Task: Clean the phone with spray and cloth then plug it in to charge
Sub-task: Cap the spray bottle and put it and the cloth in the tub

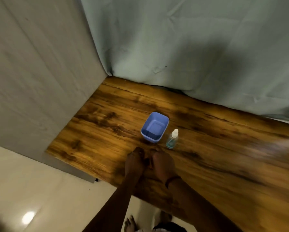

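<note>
Spray bottle (172, 139) stands upright on the worktop (93, 131), just beyond the right hand (163, 163). Blue tub (154, 127) sits beside it, beyond both hands. Left hand (134, 163) and right lie side by side; grip unclear, blurred.

bare forearms, no sleeves; thin dark band (172, 179) on right wrist; bare feet (130, 223).
</note>
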